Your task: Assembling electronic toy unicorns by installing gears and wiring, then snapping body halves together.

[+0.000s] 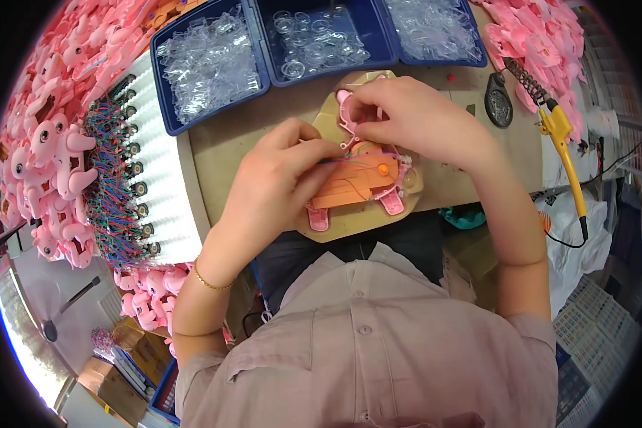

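In front of me a pink toy animal shell [391, 202] lies in a tan holder [410, 196]. An orange plastic housing [349, 178] with a round orange knob fills its body, and thin wires run across it. My left hand [278, 171] is closed at the housing's upper left edge, its fingertips pinching thin wires; the exact grip is partly hidden. At the top of the toy, my right hand [414, 118] pinches the pink head part of the shell between thumb and fingers.
Blue bins [264, 71] of clear plastic parts stand along the far side. Wired round components [132, 178] line a white ribbed tray [167, 192] at left. Pink toy shells [57, 157] pile up at left and far right. A yellow-handled tool [563, 135] hangs at right near a black oval object [498, 100].
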A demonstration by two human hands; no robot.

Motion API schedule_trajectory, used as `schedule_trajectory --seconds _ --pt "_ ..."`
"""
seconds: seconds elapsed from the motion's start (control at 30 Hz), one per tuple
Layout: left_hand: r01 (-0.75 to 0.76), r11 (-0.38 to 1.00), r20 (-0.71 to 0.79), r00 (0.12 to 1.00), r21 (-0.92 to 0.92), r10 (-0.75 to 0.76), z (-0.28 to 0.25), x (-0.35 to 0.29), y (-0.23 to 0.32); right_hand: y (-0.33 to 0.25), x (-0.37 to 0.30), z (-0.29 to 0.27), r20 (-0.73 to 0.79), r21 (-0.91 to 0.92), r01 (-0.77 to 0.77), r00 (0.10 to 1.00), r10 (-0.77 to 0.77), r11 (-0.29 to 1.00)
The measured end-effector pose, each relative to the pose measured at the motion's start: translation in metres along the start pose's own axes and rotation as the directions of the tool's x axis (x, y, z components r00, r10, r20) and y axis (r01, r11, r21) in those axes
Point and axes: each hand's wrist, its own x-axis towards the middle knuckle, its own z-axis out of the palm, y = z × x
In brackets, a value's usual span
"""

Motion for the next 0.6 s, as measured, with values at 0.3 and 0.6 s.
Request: schedule_trajectory --seconds 0.3,0.6 --pt "0.3 0.939 0.143 0.95 -0.168 -0.278 -0.01 0.003 0.002 0.013 -0.026 0.013 -0.227 -0.227 0.223 0.934 -0.274 0.948" --pt "0.205 0.977 0.091 0.976 -0.055 -0.199 -0.011 -0.01 -0.003 0.002 -0.019 0.002 -0.096 -0.302 0.11 0.985 -0.145 0.947"
